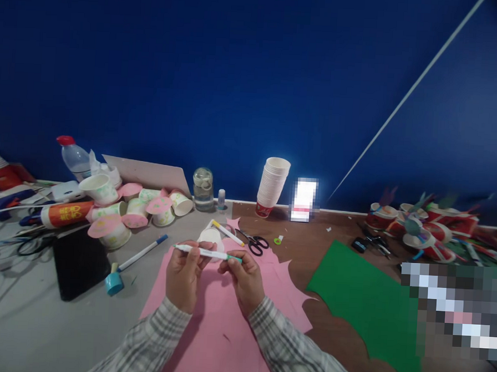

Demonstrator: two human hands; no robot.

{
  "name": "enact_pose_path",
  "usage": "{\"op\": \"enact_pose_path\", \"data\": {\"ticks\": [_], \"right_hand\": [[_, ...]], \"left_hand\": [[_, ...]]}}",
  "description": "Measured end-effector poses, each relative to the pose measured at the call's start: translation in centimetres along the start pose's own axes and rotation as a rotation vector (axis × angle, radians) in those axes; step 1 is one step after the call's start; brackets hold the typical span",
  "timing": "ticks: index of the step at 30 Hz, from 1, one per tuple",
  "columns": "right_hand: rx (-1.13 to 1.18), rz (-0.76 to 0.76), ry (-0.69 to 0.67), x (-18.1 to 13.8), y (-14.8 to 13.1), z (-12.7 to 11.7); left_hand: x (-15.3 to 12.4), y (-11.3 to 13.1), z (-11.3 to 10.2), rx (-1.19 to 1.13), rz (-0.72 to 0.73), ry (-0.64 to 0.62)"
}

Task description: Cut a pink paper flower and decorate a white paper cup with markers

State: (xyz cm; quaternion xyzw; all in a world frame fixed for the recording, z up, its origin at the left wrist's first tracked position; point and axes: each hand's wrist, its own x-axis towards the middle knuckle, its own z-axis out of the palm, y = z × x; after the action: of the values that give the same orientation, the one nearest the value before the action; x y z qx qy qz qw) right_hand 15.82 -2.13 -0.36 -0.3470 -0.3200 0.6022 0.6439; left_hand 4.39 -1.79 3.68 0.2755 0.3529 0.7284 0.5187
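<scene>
Both hands hold one white marker with a green cap (208, 254) level above a pink paper sheet (220, 323). My left hand (183, 277) is closed round the marker's left end. My right hand (243, 277) pinches the green-capped right end. Just beyond the hands a white paper cup (211, 237) lies on the pink sheet, with a yellow-tipped marker (228, 233) beside it. Plaid sleeves cover both forearms.
Black scissors (254, 243) lie past the pink sheet. A blue marker (143, 252), a blue tape dispenser (114, 282) and a black tablet (79, 263) sit left. Decorated cups (137, 208) crowd the back left. A cup stack (271, 187), glass jar (203, 189) and green sheet (363, 292) stand nearby.
</scene>
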Motion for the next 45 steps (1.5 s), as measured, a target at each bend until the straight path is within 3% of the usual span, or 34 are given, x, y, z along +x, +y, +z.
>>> {"op": "enact_pose_path", "data": {"ticks": [13,22,30,39,45], "right_hand": [[-0.287,-0.173,0.089,-0.6,-1.2,0.7],[-0.054,0.045,-0.032,0.0,-0.7,0.2],[0.185,0.206,-0.163,0.0,-1.0,0.5],[0.224,0.218,-0.235,-1.0,-1.7,1.7],[0.317,0.167,-0.295,-2.0,-2.9,3.3]], "left_hand": [[0.1,0.8,0.5,-0.059,-0.085,0.081],[0.0,0.4,0.2,-0.042,-0.053,0.053],[-0.4,-0.1,-0.3,0.021,0.040,-0.048],[-1.0,0.3,0.2,-0.017,-0.002,-0.040],[-1.4,0.9,0.6,-0.060,0.003,-0.108]]}}
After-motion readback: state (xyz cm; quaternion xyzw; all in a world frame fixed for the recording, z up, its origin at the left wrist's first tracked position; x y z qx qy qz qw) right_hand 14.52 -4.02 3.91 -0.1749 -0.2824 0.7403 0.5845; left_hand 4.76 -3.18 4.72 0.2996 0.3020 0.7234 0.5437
